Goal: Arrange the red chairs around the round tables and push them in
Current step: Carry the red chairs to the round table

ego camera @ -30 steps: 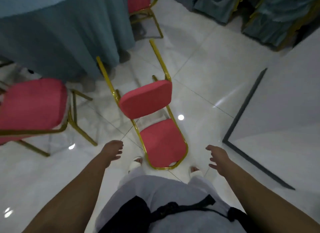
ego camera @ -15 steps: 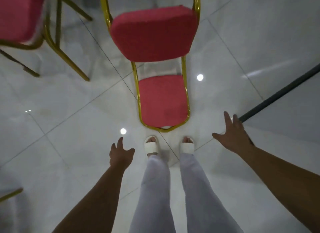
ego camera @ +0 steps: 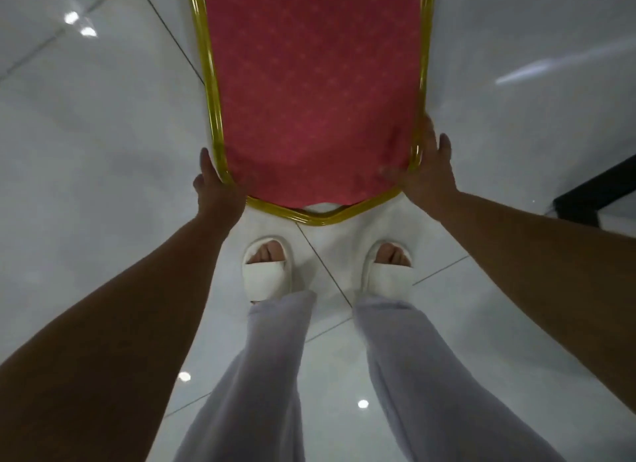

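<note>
The left hand [ego camera: 217,190] and right hand [ego camera: 431,174] each clasp a near corner of the red chair [ego camera: 311,93] by its gold frame [ego camera: 320,218], though the right grip is blurred.

Red chair [ego camera: 309,100] held at both near corners
Left hand [ego camera: 216,195] and right hand [ego camera: 430,176] grip its gold frame, above white slippers [ego camera: 266,272].

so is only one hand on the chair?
No, the left hand and the right hand each hold a near corner of the gold frame of the red chair.
</note>
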A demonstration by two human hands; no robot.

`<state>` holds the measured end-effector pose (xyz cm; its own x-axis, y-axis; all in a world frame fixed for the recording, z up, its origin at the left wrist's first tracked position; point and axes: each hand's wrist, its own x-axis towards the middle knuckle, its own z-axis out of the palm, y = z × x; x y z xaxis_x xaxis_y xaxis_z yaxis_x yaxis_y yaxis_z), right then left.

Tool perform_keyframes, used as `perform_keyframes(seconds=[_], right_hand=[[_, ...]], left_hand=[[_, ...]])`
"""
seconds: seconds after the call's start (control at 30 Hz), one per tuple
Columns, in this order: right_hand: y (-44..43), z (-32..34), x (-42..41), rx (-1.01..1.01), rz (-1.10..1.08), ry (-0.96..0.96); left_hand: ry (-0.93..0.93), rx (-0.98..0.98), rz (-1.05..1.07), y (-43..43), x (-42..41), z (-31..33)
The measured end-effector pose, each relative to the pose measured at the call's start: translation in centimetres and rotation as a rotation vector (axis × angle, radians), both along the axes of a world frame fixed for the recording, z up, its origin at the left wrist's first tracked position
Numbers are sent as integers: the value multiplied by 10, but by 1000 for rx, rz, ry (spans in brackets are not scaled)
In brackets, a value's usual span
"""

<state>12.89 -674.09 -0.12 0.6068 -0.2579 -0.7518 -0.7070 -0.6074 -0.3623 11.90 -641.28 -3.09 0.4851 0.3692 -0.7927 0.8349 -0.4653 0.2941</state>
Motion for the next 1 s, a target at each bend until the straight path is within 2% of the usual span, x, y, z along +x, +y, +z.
perform_keyframes(seconds=[0.13, 0.2, 0.3, 0.37, 0.47, 0.53, 0.67, 0.8, 0.9, 1.0], right_hand=[[-8, -64, 24, 243, -530, 0], [-14, -69, 35, 300, -609, 103], [-22, -37, 35, 333, -562, 257], [-24, 7, 26, 330, -496, 256], [-19, 95, 5, 363, -388, 140], [-22, 166, -8, 396, -314, 87], [-32, 313, -18, 398, -235, 107], [-51, 439, -13, 356, -201, 118], [-69, 511, 2, 305, -204, 128], [-86, 568, 36, 299, -218, 78]], left_hand=[[-65, -172, 355, 1, 2, -57], [-50, -231, 441, 4, 4, -62], [18, -268, 438, 10, 6, -27], [19, -256, 336, 10, 0, 20], [-2, -184, 222, 5, -17, 120], [10, -173, 218, 1, -27, 197], [92, -223, 147, -1, -36, 353], [119, -291, 199, -8, -40, 489], [97, -332, 220, -17, -33, 565], [45, -365, 235, -27, -14, 610]])
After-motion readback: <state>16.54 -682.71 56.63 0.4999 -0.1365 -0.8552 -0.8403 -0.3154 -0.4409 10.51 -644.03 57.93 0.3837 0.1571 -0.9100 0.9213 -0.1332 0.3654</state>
